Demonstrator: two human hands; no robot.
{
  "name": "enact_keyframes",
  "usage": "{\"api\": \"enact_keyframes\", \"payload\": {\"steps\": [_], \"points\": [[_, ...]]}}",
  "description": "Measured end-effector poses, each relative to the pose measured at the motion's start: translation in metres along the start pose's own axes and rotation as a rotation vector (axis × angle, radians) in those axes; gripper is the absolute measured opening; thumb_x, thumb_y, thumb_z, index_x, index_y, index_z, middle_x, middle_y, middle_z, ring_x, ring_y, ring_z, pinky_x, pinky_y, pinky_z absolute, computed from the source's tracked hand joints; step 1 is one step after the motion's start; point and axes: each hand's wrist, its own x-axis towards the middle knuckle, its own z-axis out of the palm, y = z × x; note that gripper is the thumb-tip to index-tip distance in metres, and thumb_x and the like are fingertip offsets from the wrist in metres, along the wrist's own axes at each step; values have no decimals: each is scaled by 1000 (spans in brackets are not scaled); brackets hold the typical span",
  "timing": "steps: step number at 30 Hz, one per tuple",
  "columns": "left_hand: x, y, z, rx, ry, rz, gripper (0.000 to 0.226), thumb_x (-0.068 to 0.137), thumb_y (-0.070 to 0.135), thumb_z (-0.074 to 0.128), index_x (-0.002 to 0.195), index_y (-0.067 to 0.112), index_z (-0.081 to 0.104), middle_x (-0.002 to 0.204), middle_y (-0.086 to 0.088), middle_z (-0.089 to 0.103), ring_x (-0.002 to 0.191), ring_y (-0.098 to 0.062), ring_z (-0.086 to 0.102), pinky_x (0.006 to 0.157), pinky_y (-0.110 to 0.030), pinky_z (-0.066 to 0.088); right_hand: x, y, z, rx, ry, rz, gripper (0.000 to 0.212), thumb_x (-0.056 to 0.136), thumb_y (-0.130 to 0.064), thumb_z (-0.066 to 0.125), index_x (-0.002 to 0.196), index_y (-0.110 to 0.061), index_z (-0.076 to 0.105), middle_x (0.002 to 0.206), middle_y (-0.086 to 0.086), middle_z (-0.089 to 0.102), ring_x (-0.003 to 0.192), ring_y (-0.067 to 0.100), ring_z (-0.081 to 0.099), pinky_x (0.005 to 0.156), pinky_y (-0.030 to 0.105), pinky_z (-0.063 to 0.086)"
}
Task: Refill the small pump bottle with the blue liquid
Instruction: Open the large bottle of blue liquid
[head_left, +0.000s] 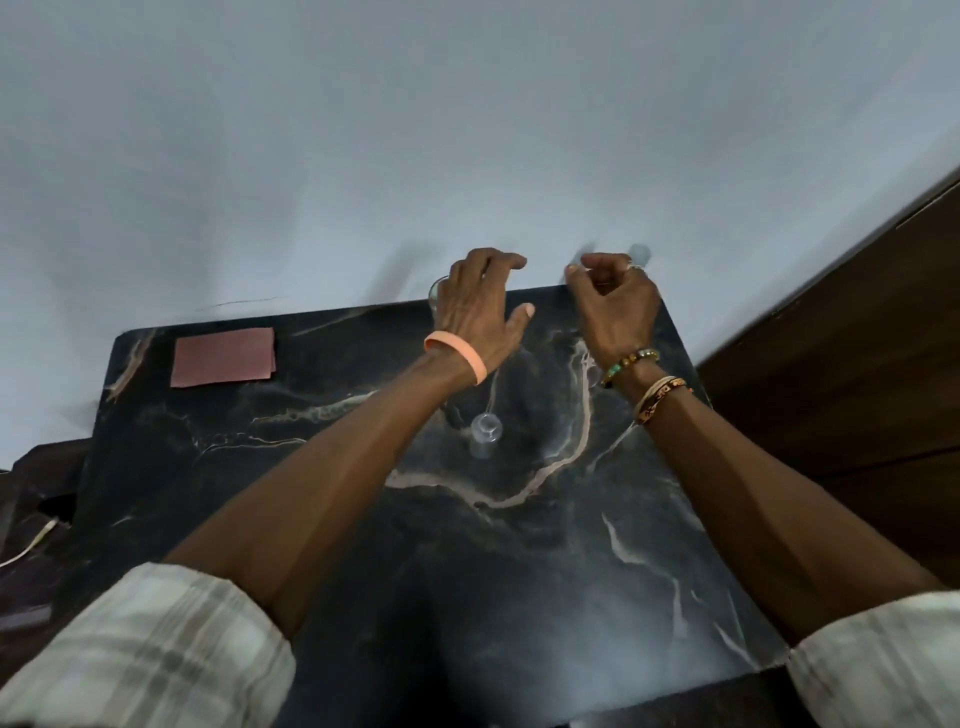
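A small clear bottle (485, 435) stands open-topped and without a pump in the middle of the dark marble table (467, 571). My left hand (480, 306) reaches to the far edge, fingers spread over a clear glass vessel (435, 292) that it mostly hides. At the far right corner, my right hand (613, 301) has curled fingers, thumb against forefinger. A small clear object (640, 254) shows blurred just past its knuckles and seems to be held. No blue liquid is visible.
A reddish-pink cloth (223, 356) lies flat at the table's far left. A pale wall (467, 130) rises right behind the table's far edge. Dark wooden panelling (857, 338) runs along the right side. A white cable (31, 545) hangs by the left edge.
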Motion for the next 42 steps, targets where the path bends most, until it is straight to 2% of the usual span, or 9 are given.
{"api": "enact_keyframes", "payload": {"steps": [2,6,9,14,22,24,29,38,42], "points": [[17,16,19,17,-63,5,52,82,31,67,129,19,50,131,-7,48,119,-28,47,97,-42,41,21,17,-17,13,93,46,33,80,-41,70,106,-21,66,87,-12,67,76,-5,61,64,5,46],[43,42,72,30,-197,-46,61,82,32,69,135,18,44,137,-9,44,123,-30,46,103,-45,41,56,62,-45,19,143,168,57,69,-40,73,119,-21,54,104,-3,63,86,8,63,76,24,54],[60,53,113,6,-269,-167,72,80,32,73,141,15,38,143,-11,41,128,-32,44,106,-45,39,76,96,-55,-56,25,236,73,66,-41,80,129,-20,49,121,2,61,104,18,62,89,35,54],[79,59,167,-37,-371,-318,94,74,29,79,148,13,25,151,-12,34,136,-33,38,111,-45,37,97,130,-52,-158,-185,186,82,65,-35,84,135,-14,47,133,6,57,119,21,56,97,36,50],[106,50,192,-117,-398,-341,97,73,-1,69,154,15,17,159,-8,22,145,-26,24,114,-30,21,122,150,-17,-260,-364,125,77,69,-36,85,133,-11,49,130,7,60,118,26,58,97,40,51],[109,49,194,-146,-393,-331,92,74,-3,64,153,17,21,156,-7,30,142,-26,31,109,-26,25,122,154,-9,-231,-343,112,63,73,-35,82,125,-13,56,121,7,65,110,26,61,90,34,51],[109,52,196,-175,-393,-347,82,80,1,63,151,23,27,149,-3,44,132,-26,46,108,-39,42,116,158,-5,-217,-273,106,40,83,-38,71,111,-13,59,106,7,69,97,27,64,78,30,47],[96,73,181,-212,-406,-271,81,79,2,69,149,22,33,149,0,44,133,-22,44,106,-40,44,96,147,-42,-260,-244,71,41,85,-41,67,115,-13,57,109,7,66,97,28,63,82,36,52],[81,87,166,-274,-413,-243,83,75,0,73,147,23,37,145,1,49,129,-20,49,102,-31,45,75,132,-59,-244,-182,50,47,84,-38,69,123,-16,54,118,6,66,105,28,63,87,33,50]]}}
